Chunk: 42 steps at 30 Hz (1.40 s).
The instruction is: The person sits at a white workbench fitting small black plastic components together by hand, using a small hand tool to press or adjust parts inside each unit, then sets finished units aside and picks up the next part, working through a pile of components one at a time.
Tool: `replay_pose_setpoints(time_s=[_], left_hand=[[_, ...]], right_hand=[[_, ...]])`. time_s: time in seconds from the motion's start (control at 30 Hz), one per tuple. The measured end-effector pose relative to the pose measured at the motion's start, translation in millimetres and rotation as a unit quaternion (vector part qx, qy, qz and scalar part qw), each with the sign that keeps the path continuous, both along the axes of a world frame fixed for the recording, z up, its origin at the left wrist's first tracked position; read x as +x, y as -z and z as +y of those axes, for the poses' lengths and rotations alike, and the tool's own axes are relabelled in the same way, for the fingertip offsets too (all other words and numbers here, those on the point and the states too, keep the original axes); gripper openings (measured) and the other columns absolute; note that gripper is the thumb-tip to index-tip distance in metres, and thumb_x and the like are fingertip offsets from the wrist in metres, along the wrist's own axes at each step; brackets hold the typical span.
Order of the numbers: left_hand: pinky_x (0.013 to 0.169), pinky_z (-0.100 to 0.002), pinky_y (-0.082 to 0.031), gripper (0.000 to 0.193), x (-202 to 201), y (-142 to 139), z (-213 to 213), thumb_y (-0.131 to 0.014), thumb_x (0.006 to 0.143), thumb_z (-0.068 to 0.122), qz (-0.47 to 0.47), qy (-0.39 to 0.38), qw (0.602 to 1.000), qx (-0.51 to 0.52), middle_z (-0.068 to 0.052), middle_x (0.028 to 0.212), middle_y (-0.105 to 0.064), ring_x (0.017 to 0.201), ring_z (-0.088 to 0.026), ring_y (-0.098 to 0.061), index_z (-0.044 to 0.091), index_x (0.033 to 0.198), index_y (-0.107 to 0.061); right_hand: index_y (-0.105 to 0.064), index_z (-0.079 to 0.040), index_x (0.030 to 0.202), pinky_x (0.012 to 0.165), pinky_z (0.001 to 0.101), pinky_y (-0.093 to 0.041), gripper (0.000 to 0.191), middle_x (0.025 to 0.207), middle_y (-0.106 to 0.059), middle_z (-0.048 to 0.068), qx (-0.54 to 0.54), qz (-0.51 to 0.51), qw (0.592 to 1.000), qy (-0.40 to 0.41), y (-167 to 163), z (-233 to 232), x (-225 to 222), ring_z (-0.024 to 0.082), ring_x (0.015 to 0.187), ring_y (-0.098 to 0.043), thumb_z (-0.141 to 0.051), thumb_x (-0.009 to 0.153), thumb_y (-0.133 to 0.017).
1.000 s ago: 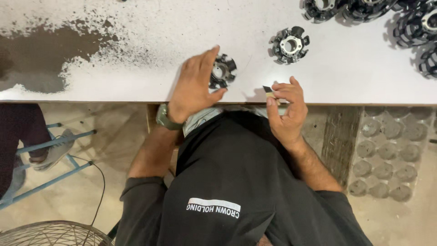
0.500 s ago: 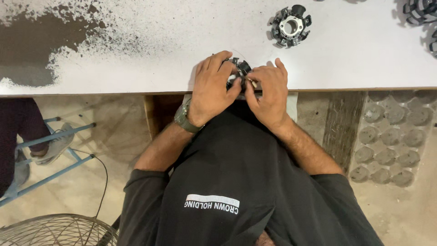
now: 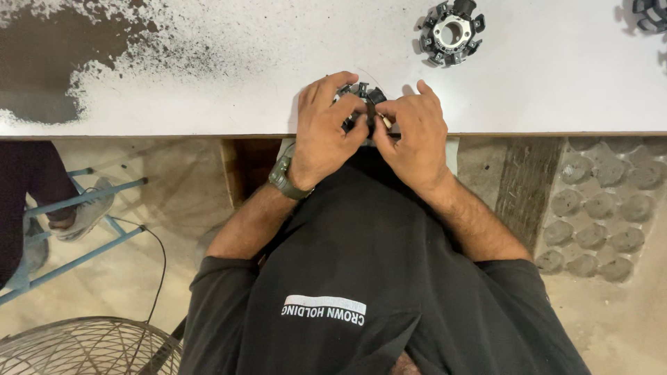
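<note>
Clearly both hands are working on one small black toothed ring part (image 3: pixel 363 97) at the near edge of the white bench (image 3: pixel 542 90). The left hand (image 3: pixel 326 132) is curling over the part from the left, its fingers clamped around the rim and pinning it down, a dark watch (image 3: pixel 281 177) sitting at the wrist. The right hand (image 3: pixel 415 135) is closing in from the right, thumb and forefinger pinching together on something thin and pale against the part's edge; what it is cannot be told. It looks like a fitting or seating step, and any further move would call for a steady hold and fine fingertip pressure. Both forearms are angling up and inward, wrists slightly bent. Another similar ring part (image 3: pixel 451 31) is lying well apart, farther up the bench.
</note>
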<state>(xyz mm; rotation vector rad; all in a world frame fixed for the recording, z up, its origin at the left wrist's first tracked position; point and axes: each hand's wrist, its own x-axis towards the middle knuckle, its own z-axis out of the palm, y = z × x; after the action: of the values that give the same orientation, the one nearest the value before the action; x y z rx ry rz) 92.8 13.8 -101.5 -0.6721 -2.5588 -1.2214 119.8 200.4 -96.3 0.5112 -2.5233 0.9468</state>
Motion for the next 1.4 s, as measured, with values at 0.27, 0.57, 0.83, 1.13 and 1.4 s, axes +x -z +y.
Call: replay_pose_setpoints(time_s=[0.27,0.57,0.83,1.13,1.4], left_hand=[[0.107,-0.047,-0.042,0.013,-1.2,6.4,9.3,-0.079,0.088,0.013,0.003,-0.024,1.0,0.003,-0.006,0.135,-0.062,0.12,-0.028,-0.058,0.012,0.097,-0.07],[0.106,-0.047,-0.039,0.014,-2.1,13.3,13.7,-0.075,0.083,0.007,0.026,-0.044,0.999,-0.003,-0.009,0.131,-0.062,0.12,-0.029,-0.058,0.007,0.088,-0.061],[0.108,-0.047,-0.039,0.015,-1.6,20.4,14.5,-0.074,0.084,0.005,0.033,-0.045,0.998,0.0,-0.009,0.133,-0.06,0.123,-0.03,-0.057,0.006,0.091,-0.062],[0.114,-0.049,-0.04,0.033,-19.4,0.7,-9.8,-0.074,0.091,0.013,-0.03,0.02,0.999,0.031,-0.016,0.147,-0.051,0.136,-0.035,-0.051,0.003,0.122,-0.066],[0.113,-0.06,-0.028,0.019,-60.5,-12.1,6.2,-0.075,0.086,0.021,-0.004,0.174,0.977,-0.12,-0.014,0.141,-0.057,0.137,-0.038,-0.044,0.012,0.102,-0.077]], right_hand=[[-0.065,-0.005,0.106,0.114,0.0546,-0.049,0.022,0.094,-0.067,0.009,-0.022,-0.018,1.0,0.003,-0.7,1.2,-0.2,0.036,0.098,-0.068,0.0,0.089,-0.077],[-0.065,-0.005,0.108,0.118,0.055,-0.045,0.023,0.101,-0.07,0.008,-0.035,-0.008,0.999,-0.014,-1.4,5.0,2.0,0.027,0.095,-0.069,0.002,0.09,-0.078],[-0.067,-0.007,0.109,0.119,0.0525,-0.044,0.026,0.099,-0.066,0.007,0.02,0.026,0.999,-0.005,1.4,-1.3,1.9,0.027,0.097,-0.066,0.003,0.089,-0.081],[-0.062,-0.005,0.107,0.12,0.0605,-0.034,0.03,0.103,-0.068,0.01,-0.016,0.075,0.995,-0.069,5.2,3.3,18.4,0.027,0.107,-0.069,0.006,0.085,-0.078],[-0.064,-0.004,0.106,0.112,0.0543,-0.049,0.03,0.107,-0.066,0.014,-0.029,0.063,0.989,-0.129,14.9,1.1,19.8,0.033,0.111,-0.067,0.008,0.083,-0.079]])
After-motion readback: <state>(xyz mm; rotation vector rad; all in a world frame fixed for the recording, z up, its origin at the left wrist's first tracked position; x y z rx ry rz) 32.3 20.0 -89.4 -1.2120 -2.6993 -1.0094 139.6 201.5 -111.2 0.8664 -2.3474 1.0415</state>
